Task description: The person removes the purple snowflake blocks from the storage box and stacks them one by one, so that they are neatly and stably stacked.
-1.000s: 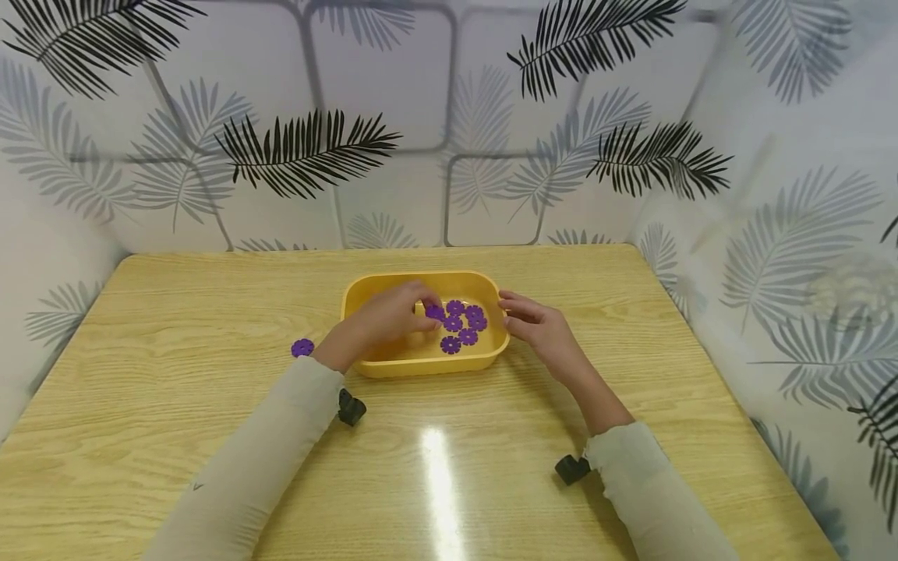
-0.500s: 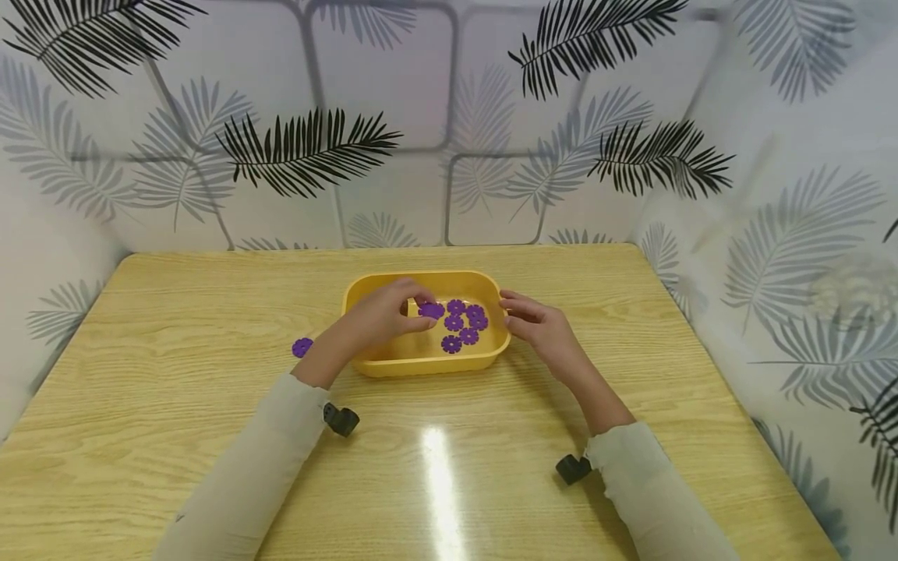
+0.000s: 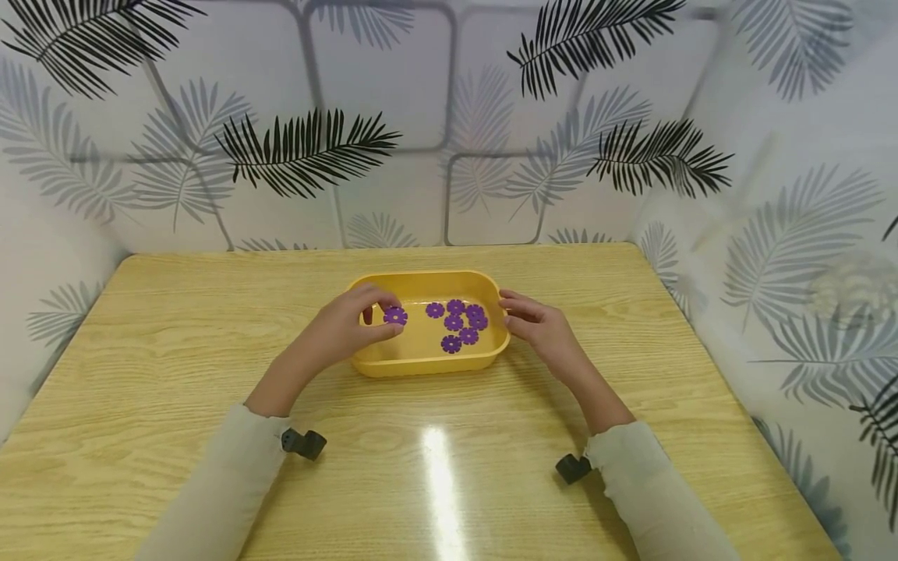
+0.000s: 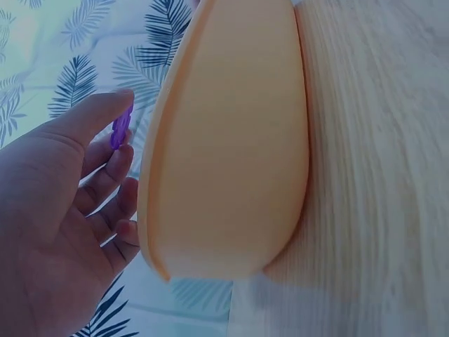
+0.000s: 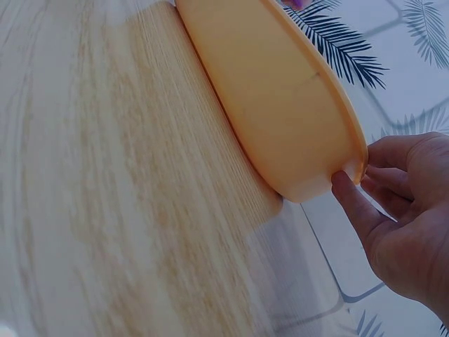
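Note:
A purple notched disc (image 3: 396,315), flower-shaped, is pinched between the thumb and fingers of my left hand (image 3: 345,323) over the left part of a yellow bin (image 3: 428,365). The left wrist view shows that disc (image 4: 122,128) edge-on at the thumb tip, beside the bin's rim. Several similar purple discs (image 3: 468,336) lie on the bin's floor, toward its right half. My right hand (image 3: 547,331) holds the bin's right end. Seen from the right wrist, the thumb (image 5: 349,196) presses the outer wall while the other fingers sit at the rim.
The bin rests on a wood-grain table (image 3: 533,499), toward its far side. Behind and to the right hangs a pale cloth (image 3: 393,86) with a leaf print. A black wrist camera (image 3: 304,444) sits at the left cuff, another camera (image 3: 573,469) at the right.
My left hand has moved left inside the bin with a disc, uncovering another disc on the floor. The loose disc on the table is now hidden behind the left wrist. The right hand stays put.

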`<control>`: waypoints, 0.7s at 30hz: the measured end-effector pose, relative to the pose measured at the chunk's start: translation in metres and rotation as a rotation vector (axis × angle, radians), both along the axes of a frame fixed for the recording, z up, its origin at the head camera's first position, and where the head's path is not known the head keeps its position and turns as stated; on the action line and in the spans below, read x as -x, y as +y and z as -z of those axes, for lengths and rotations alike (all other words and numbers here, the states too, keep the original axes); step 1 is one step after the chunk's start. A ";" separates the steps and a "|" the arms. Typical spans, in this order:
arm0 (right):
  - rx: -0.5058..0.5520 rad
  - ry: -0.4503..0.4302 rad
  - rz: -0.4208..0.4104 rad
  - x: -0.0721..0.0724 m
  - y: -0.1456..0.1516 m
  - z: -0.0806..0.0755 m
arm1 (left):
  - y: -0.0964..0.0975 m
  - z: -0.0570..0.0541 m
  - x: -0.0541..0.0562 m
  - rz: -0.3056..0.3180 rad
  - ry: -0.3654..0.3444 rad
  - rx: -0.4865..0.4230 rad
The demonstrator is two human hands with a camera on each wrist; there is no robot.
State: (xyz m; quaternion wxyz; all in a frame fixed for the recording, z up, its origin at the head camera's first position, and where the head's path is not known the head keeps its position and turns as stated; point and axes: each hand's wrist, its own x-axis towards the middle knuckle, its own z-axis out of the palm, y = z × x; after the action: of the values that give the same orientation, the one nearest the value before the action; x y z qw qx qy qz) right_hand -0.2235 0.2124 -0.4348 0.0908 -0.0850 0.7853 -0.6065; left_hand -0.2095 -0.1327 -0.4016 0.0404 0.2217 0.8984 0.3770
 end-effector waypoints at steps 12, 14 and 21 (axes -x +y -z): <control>0.010 -0.008 0.001 -0.001 0.001 0.000 | -0.036 0.013 -0.013 -0.091 0.072 0.000; 0.011 -0.007 0.000 0.000 0.001 0.000 | -0.044 0.016 -0.014 -0.103 0.078 0.001; 0.006 0.001 -0.004 0.000 0.001 -0.001 | -0.070 0.028 -0.016 -0.160 0.088 0.035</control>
State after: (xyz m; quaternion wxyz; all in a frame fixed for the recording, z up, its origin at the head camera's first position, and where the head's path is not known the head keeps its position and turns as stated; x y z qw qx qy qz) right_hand -0.2233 0.2131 -0.4336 0.0914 -0.0875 0.7834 -0.6085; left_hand -0.1931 -0.2028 -0.4296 -0.0258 0.1647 0.9205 0.3533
